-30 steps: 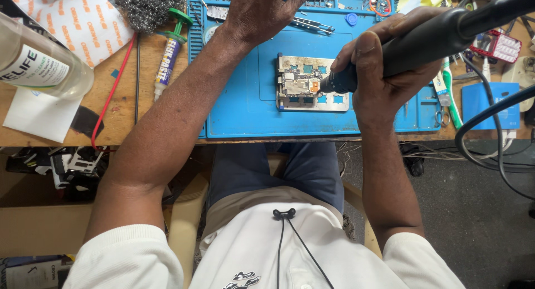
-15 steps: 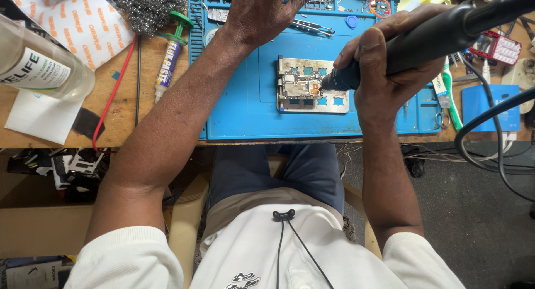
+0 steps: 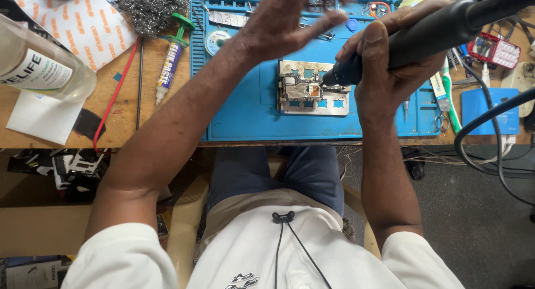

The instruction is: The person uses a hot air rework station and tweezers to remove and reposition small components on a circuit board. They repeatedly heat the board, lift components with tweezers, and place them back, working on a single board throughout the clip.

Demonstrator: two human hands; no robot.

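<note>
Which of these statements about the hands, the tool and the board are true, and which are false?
1. The right hand holds a black tool whose tip is at the circuit board. True.
2. The left hand presses on the board. False: it is raised above the mat, open and blurred.
3. The board lies in a metal holder on the blue mat. True.
4. The syringe lies on the blue mat. False: it lies on the wooden table, left of the mat.
</note>
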